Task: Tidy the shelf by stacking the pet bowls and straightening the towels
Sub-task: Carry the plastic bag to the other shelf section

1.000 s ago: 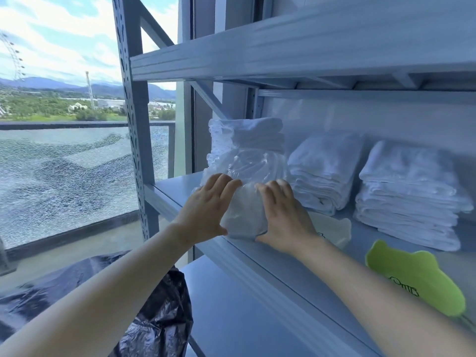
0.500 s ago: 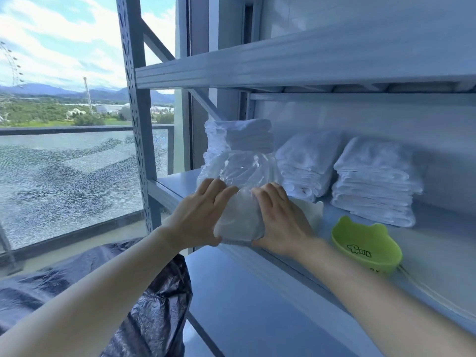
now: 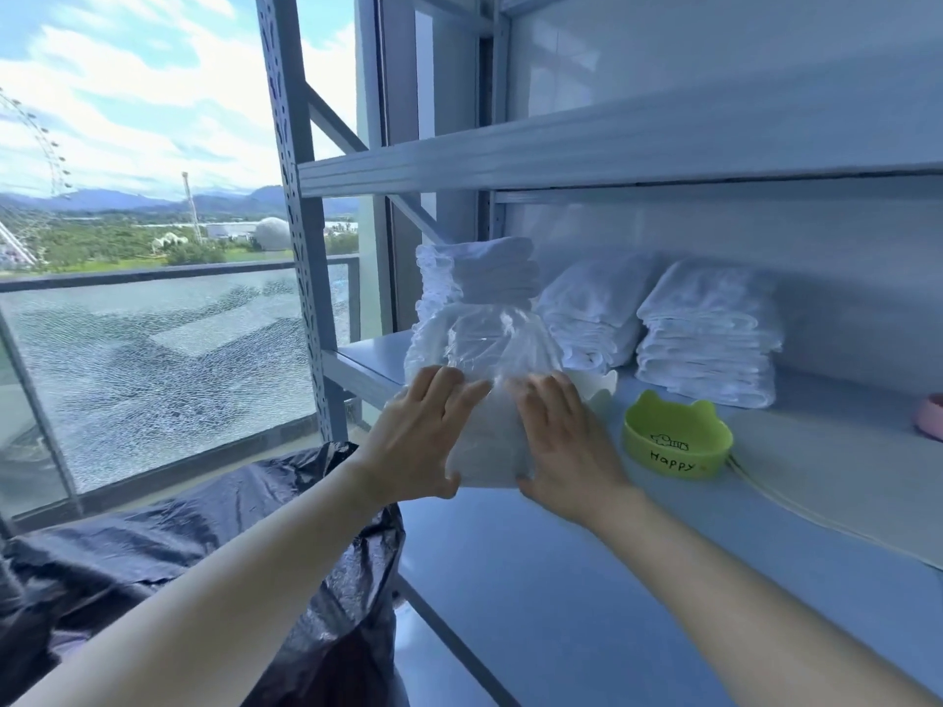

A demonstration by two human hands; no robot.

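Note:
A clear plastic-wrapped pack of white towels [image 3: 487,400] stands at the shelf's front left edge. My left hand [image 3: 418,436] and my right hand [image 3: 561,441] press flat against its two sides and hold it. Behind the pack is a taller stack of white towels [image 3: 490,273]. Two more folded white towel stacks [image 3: 592,313] [image 3: 709,334] lie further right at the back. A green pet bowl [image 3: 676,436] marked "Happy" sits right of my right hand. A white pet bowl [image 3: 599,387] peeks out behind that hand. The rim of a pink bowl [image 3: 931,415] shows at the right frame edge.
The grey metal shelf [image 3: 842,461] has an upper board [image 3: 612,150] close above the towels and a lower board [image 3: 561,604] below. A black plastic bag [image 3: 229,579] lies on the floor at the left. A cracked glass pane [image 3: 153,359] is behind it.
The view has swung right and closer, bringing the green bowl and a pink bowl into sight. Both hands stay on the wrapped towel pack, which sits a little further forward.

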